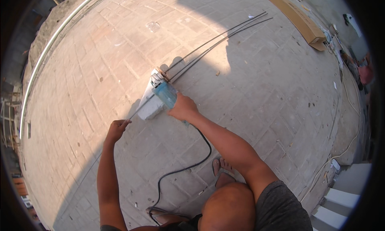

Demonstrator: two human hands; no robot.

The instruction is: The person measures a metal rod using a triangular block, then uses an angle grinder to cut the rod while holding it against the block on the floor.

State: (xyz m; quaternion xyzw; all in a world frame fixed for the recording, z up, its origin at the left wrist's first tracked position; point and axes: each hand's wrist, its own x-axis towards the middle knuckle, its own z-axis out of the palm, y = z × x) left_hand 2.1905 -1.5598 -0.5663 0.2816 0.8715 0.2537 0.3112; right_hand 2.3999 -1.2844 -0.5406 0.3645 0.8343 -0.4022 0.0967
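My right hand (185, 106) grips the teal body of an angle grinder (165, 94), its metal head pointing away from me. The grinder head is over a pale stone-like block (151, 110) on the paving. My left hand (116, 130) is closed around the near end of a thin steel rod (141, 106), which runs up across the block and under the grinder. Whether the disc touches the rod cannot be made out. Beyond the block, several long thin rods (224, 34) stretch toward the far right. A black power cord (210, 150) trails from the grinder toward my feet.
Brick paving (272, 98) lies partly in shadow. A long cardboard box (296, 19) rests at the far right. A white pipe (44, 58) curves along the left edge. A pale cable (353, 138) and white steps (341, 199) are at the right. My sandalled foot (223, 169) is near the cord.
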